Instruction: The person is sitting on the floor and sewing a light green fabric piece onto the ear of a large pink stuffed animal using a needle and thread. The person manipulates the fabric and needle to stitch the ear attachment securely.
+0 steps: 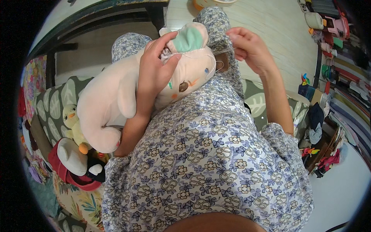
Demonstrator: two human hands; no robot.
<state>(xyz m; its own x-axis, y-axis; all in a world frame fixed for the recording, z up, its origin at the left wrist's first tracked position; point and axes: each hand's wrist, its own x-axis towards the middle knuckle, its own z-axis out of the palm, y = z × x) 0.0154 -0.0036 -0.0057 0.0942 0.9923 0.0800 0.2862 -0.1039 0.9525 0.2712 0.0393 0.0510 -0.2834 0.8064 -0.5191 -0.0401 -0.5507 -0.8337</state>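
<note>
Across my lap lies a pale pink plush animal (100,87) with a stitched face and a mint-green inner ear (189,39). My left hand (159,63) grips its head beside the ear, with thumb and fingers around a gap in the seam. Whitish stuffing (165,53) shows in that gap. A white thread (215,65) runs from the ear seam over the head and loops loosely near the face. To the right of the head, my raised right hand (246,46) pinches the thread's taut part between its fingertips. Whether it also holds a needle is too small to tell.
On the leaf-patterned seat (53,105) at left lie a yellow plush chick (74,124) and a red bag (69,179) with a white plush piece. A dark-framed table (156,14) stands ahead, near an orange-and-white basin (203,4). Shelves of folded cloth (350,75) line the right.
</note>
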